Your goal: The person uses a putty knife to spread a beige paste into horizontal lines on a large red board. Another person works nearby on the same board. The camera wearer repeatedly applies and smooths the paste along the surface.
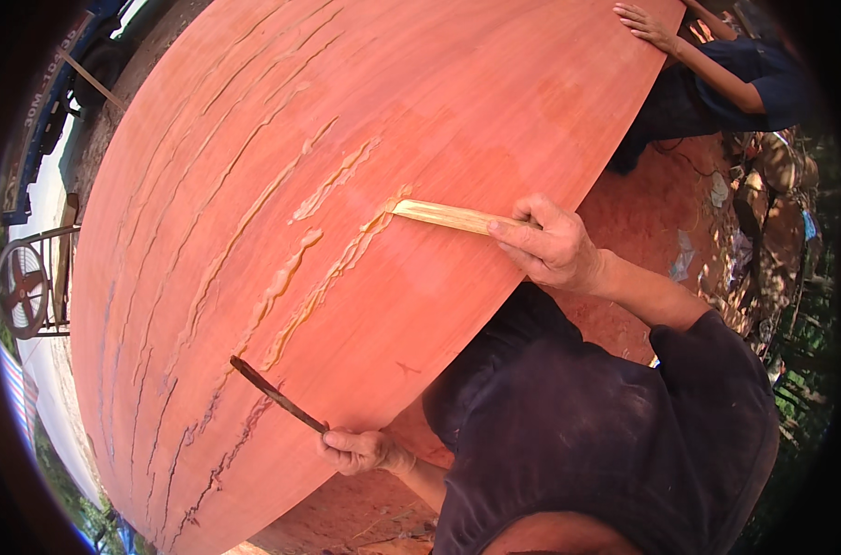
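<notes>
Hands (555, 245) around sticks (444, 216) (one dark).

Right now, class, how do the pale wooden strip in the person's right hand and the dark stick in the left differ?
Colour: the pale strip is light yellow; the dark stick is blackish brown.
Width: the pale strip looks broader; the dark stick looks narrower.
Placement: the pale strip is in the right hand, the dark stick in the left hand.
Shared: both are long, held near one end, reaching over the reddish panel.
</notes>
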Tool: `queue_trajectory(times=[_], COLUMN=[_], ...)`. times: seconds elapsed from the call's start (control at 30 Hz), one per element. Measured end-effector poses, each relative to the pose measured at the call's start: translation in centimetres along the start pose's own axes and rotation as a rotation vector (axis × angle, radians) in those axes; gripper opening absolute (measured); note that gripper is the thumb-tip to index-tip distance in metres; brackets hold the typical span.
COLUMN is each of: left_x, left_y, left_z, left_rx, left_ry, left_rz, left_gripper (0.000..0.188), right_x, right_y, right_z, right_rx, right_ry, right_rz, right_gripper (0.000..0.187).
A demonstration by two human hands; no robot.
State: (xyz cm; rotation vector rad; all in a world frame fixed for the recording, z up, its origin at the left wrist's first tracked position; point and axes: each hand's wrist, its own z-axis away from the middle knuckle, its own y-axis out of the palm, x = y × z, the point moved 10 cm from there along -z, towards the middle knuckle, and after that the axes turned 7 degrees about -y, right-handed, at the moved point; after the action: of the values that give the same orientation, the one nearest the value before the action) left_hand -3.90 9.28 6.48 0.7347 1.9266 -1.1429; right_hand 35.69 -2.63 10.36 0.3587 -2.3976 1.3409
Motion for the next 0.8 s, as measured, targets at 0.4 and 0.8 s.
queue_trajectory(times=[0.4, 0.8], left_x=[0.2, 0.8], left_y=[-0.1, 0.0], left_z=[0.0, 0.1], left_rx=[0.008, 0.006], left_ry=[-0.002, -0.064], left_rz=[0.007, 0.052], left_gripper=[0.033, 0.032], right_x=[-1.8, -3.9], right_y=[-2.0, -2.9], right_z=[-0.6, -0.2], right_rx=[0.051, -0.027], right_ry=[-0.033, 0.267], right_rz=[0.126, -0.126], right_gripper=[0.029, 0.016])
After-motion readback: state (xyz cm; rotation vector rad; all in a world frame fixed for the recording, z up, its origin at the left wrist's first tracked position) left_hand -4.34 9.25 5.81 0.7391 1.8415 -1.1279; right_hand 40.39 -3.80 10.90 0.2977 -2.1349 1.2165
